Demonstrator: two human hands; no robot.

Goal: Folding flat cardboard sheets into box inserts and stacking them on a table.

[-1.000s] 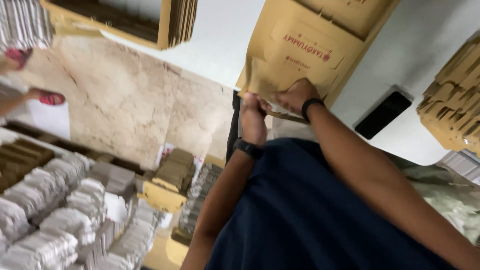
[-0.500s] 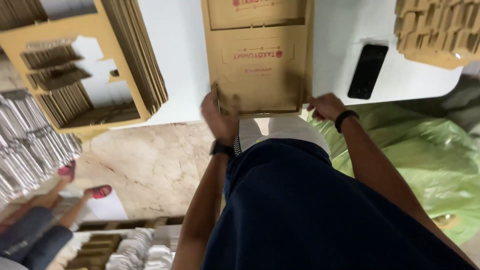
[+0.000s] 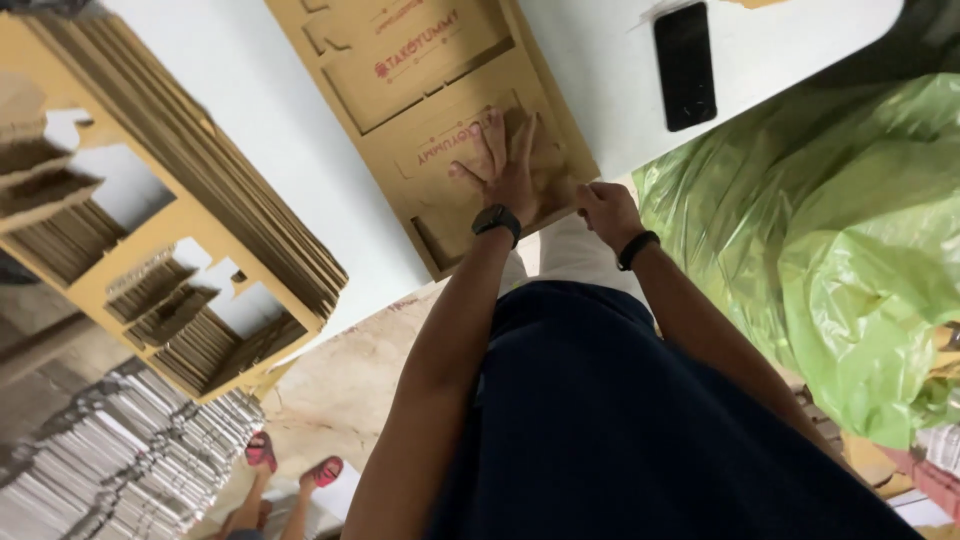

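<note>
A flat die-cut brown cardboard sheet [image 3: 420,90] with red print lies on the white table [image 3: 270,110]. My left hand [image 3: 510,170], a black watch on its wrist, presses palm down with fingers spread on the sheet's near end. My right hand [image 3: 605,210], wearing a black wristband, pinches the sheet's near corner at the table's edge.
A tall stack of die-cut cardboard sheets [image 3: 180,210] sits on the table at the left. A black phone [image 3: 685,65] lies at the table's right. A green plastic bag [image 3: 830,230] bulges at the right. Bundled grey stacks [image 3: 110,470] and another person's feet in red sandals [image 3: 295,470] are on the floor.
The view has swung round. My left hand went from gripping the sheet's near edge to pressing flat on top of it. My right hand stays at the near corner.
</note>
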